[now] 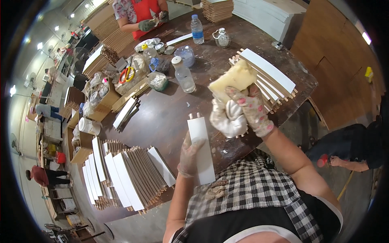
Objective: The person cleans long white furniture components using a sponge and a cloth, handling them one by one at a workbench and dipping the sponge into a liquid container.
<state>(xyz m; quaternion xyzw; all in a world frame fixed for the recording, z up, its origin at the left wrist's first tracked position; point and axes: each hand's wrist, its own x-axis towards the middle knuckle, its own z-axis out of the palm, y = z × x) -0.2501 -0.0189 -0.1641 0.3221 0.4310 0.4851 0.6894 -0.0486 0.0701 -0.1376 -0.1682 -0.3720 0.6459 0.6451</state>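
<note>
My left hand, in a pale thin glove, grips a narrow white board with its thumb across the face. Wooden dowel ends stick out of the board's far end. To the right, my right hand, in a pale glove with pink spots, is closed on a yellowish sponge. A bunched white cloth lies against that hand; whether the fingers hold it too, I cannot tell. Beyond the sponge is a stack of white boards with dowels, partly hidden by the sponge and hand.
Several dowelled boards are stacked at the near left of the brown table. Bottles, a blue-labelled water bottle, a glass jar and orange-yellow scissors stand or lie farther back. Across the table a person in a red apron works.
</note>
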